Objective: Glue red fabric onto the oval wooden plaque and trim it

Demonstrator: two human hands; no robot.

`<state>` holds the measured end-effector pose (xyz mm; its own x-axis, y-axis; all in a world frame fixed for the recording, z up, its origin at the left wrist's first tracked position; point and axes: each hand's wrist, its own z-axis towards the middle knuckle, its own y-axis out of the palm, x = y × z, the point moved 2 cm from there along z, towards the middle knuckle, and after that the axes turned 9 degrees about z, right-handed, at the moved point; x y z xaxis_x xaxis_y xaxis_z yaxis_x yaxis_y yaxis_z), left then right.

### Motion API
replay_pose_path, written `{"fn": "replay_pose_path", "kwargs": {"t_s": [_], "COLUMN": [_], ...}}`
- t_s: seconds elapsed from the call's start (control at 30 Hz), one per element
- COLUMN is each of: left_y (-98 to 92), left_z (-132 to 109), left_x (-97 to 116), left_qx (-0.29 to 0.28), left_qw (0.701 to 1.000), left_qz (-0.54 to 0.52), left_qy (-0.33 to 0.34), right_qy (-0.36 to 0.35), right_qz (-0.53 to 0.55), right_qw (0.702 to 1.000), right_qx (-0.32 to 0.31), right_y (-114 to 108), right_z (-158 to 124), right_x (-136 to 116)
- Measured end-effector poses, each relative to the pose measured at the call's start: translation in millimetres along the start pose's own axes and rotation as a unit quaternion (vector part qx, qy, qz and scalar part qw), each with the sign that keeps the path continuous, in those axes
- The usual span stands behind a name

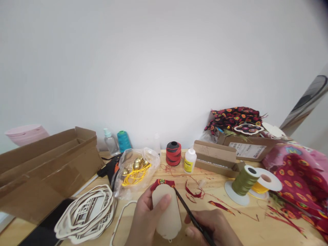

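My left hand is closed around a pale wooden tag-shaped cutout, thumb pressed on its face, with red patterned fabric showing at its top edge. My right hand grips a thin black stick-like tool, maybe a brush or pen, whose tip touches the cutout's upper right edge. Both hands hover low over the wooden table at the bottom centre of the head view.
Stacked wooden frames lie left of my hands, beside an open cardboard box. A plastic bag of gold bells, red thread spool, glue bottle, green spool, yellow spool and patterned fabric crowd the table.
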<state>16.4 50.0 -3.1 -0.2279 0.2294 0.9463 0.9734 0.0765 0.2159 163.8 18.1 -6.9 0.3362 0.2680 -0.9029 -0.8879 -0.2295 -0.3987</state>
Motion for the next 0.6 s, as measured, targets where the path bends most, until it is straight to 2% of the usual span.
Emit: {"fn": "replay_pose_path", "kwargs": {"t_s": [0.23,0.5,0.6], "left_y": [-1.6,-5.0,-6.6], "left_z": [1.1,1.9,2.6], "left_x": [-1.3,0.1,0.9], "left_qx": [0.004,-0.024,-0.032], "left_qw": [1.000,0.999,0.999], "left_qz": [0.008,0.027,0.033], "left_qy": [-0.003,0.001,0.003], "right_qy": [-0.032,-0.083,-0.096], "right_qz": [-0.037,-0.094,-0.099], "right_qw": [0.999,0.990,0.988], "right_qx": [0.017,0.071,0.067], "right_y": [-1.3,-4.7,-6.9], "right_z": [-0.1,-8.3,-9.6], "right_x": [-0.2,21.1,23.2]}}
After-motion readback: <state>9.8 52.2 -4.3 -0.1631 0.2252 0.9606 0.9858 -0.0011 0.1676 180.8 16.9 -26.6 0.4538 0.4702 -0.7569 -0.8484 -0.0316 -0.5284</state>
